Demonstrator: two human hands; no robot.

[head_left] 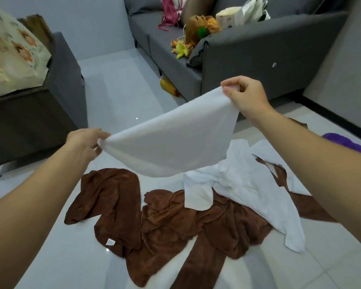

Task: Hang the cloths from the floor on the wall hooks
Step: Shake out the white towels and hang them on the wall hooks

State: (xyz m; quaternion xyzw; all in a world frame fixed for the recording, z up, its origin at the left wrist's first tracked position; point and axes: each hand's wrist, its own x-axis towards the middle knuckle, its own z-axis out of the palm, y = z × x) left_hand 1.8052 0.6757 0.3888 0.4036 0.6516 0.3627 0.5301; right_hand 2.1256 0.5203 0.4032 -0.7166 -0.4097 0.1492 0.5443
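A white cloth (169,140) hangs spread in the air between my hands, above the floor. My left hand (86,142) pinches its lower left corner. My right hand (245,94) pinches its upper right corner, higher and further away. Below it on the white tiled floor lie several brown cloths (161,224) in a crumpled heap, and a second white cloth (244,190) lies on top of them at the right. A purple cloth (346,142) shows at the right edge behind my right forearm. No wall hooks are in view.
A grey sofa (248,59) with soft toys and bags stands at the back right. A dark grey footstool (35,113) with a patterned cushion (10,55) stands at the left. A yellow object (168,85) lies under the sofa. Bare floor tiles (121,86) run between sofa and footstool.
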